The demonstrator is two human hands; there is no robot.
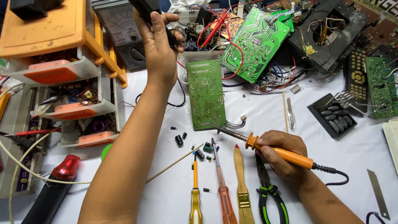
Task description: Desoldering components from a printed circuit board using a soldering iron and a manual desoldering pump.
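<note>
Head view: right hand (pixel 282 155) is wrapped around the orange soldering iron (pixel 286 155) mid-bench, its tip touching the lower edge of the upright green circuit board (pixel 205 93). Left hand (pixel 159 45) is raised toward the bench's far edge, fingers clasping a black tool (pixel 145 8); screwdrivers, brush (pixel 241 186) and pliers (pixel 269 193) line the near edge

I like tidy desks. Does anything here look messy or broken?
Yes. Small loose parts lie scattered on the white table below the green board. At the top right, a black frame looks scorched and crumbly, with tangled wires beside it.
</note>
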